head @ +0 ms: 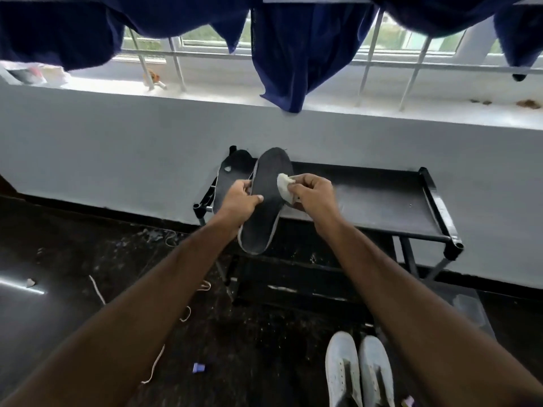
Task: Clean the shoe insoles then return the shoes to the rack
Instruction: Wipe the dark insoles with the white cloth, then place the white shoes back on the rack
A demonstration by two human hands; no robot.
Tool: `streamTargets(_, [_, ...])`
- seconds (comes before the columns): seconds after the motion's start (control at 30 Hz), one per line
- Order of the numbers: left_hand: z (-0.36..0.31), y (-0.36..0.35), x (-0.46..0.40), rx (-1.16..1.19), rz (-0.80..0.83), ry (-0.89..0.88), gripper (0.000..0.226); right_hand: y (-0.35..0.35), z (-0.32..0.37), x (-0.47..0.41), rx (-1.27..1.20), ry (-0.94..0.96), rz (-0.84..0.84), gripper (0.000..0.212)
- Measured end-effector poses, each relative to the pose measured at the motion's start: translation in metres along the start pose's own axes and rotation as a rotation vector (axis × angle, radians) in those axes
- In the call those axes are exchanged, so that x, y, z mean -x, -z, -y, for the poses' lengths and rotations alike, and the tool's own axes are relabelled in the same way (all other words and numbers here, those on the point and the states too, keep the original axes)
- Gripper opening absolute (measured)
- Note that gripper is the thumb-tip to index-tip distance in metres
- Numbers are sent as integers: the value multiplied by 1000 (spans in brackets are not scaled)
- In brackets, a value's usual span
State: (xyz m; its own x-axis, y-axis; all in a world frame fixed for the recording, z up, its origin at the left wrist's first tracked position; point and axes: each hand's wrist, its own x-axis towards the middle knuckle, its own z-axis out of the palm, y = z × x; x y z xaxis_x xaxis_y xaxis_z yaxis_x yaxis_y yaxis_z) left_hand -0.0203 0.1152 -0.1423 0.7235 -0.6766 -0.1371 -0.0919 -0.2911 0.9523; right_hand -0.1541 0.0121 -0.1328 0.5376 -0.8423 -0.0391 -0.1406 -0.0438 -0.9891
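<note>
My left hand (239, 201) grips a dark grey insole (266, 207) by its left edge, thumb across its face, and holds it up over the black shoe rack (382, 198). My right hand (313, 190) pinches a small white cloth (284, 185) against the insole's right side. A second dark insole (235, 171) lies on the rack's top shelf at its left end, partly behind the held one. Two white shoes (360, 371) without laces stand side by side on the floor at the lower right.
The rack stands against a grey wall under a barred window. Dark blue clothes (296, 51) hang above it. White laces (100, 292) and small scraps lie on the dark floor at the left. A lower rack shelf (293, 286) sits under my arms.
</note>
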Motion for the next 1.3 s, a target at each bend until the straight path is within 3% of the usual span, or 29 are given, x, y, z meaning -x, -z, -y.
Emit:
streamTargets(0.2, [-3, -2, -56, -119, 6, 60, 50, -19, -7, -55, -180, -117, 22, 14])
streamTargets(0.43, [-6, -4, -78, -344, 30, 10, 66, -29, -18, -79, -228, -189, 31, 11])
streamTargets(0.6, [-10, -8, -66, -649, -37, -142, 55, -6, -13, -74, -252, -268, -4, 11])
streamTargets(0.73, [-38, -18, -30, -631, -48, -388, 37, 46, 17, -32, -326, -315, -50, 11])
streamTargets(0.87, [-77, -60, 16, -450, 167, -506, 36, 121, 36, 13, -342, -334, -98, 15])
streamTargets(1.03, [-99, -167, 75, -316, 435, -456, 38, 247, 24, 49, -429, -326, -252, 21])
streamTargets(1.17, [-86, -295, 132, -233, 681, -455, 42, 375, -44, 64, -425, -398, -392, 13])
streamTargets(1.3, [-54, -428, 170, -326, 958, -443, 39, 494, -146, 74, -288, -538, -441, 10])
